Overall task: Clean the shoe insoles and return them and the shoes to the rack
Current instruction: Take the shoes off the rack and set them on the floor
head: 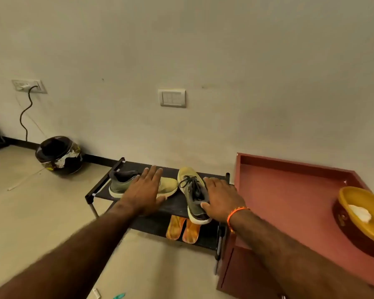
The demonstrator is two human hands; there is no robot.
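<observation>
Shoes look to be what I'm handling now, at either the first pick-up or the final put-back, and I judge the next move turns on whether the orange insoles (183,230) on the lower shelf of the rack (99,186) are cleaned yet, which I can't tell from here. My left hand (146,190) hovers flat, fingers straight, over the left shoe (121,182) lying across the top shelf, holding nothing. My right hand (221,199) rests along the right shoe (192,190), thumb at its heel, though whether it truly grips is unclear.
</observation>
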